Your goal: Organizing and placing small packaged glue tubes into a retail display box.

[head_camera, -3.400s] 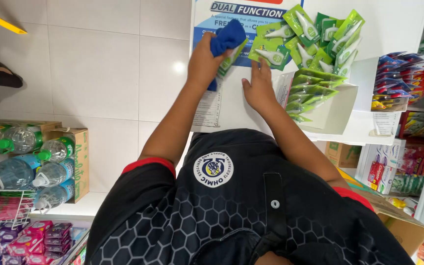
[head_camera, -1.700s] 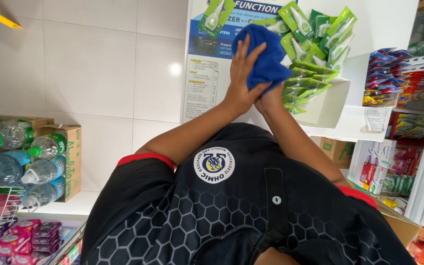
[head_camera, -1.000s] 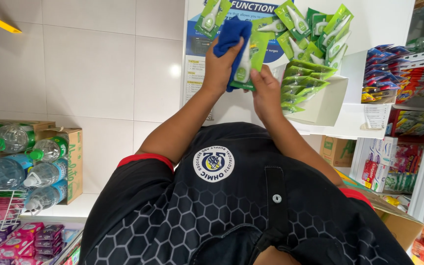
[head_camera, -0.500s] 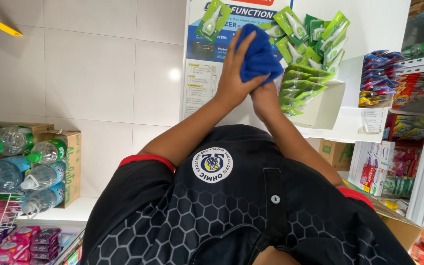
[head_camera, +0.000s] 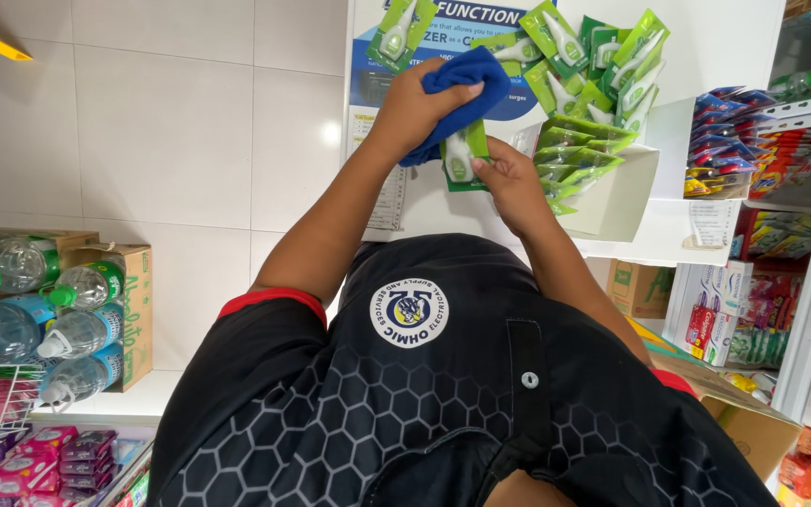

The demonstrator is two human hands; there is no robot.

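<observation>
Blue microfibre cloth (head_camera: pixel 462 89) is bunched in my left hand (head_camera: pixel 417 113), fingers curled tight around it and thumb clamped over the top fold, pressing it against the upper part of a green blister pack (head_camera: pixel 459 161). My right hand (head_camera: pixel 509 178) pinches that same pack from its lower right edge, thumb and fingers closed on the card so it stands upright in front of the display. The pack has a white device under clear plastic, and the cloth covers its top.

Just right of my hands, a white cardboard display bin (head_camera: pixel 617 192) holds a fan of matching green packs (head_camera: pixel 579 155), leaning out at a tilt. More of them (head_camera: pixel 612 47) hang above it, and 1 pack (head_camera: pixel 398 28) hangs up at the left of the blue and white poster (head_camera: pixel 382 84) behind my hands.

Further right, metal shelves carry red and blue packets (head_camera: pixel 729 122) and boxed tubes (head_camera: pixel 715 310). Well off to my left, water bottles with green caps (head_camera: pixel 21 310) lie stacked on their sides in brown cartons (head_camera: pixel 133 310), with pink packets (head_camera: pixel 25 460) in a tray below. White wall tiles (head_camera: pixel 171 122) fill the space between.
</observation>
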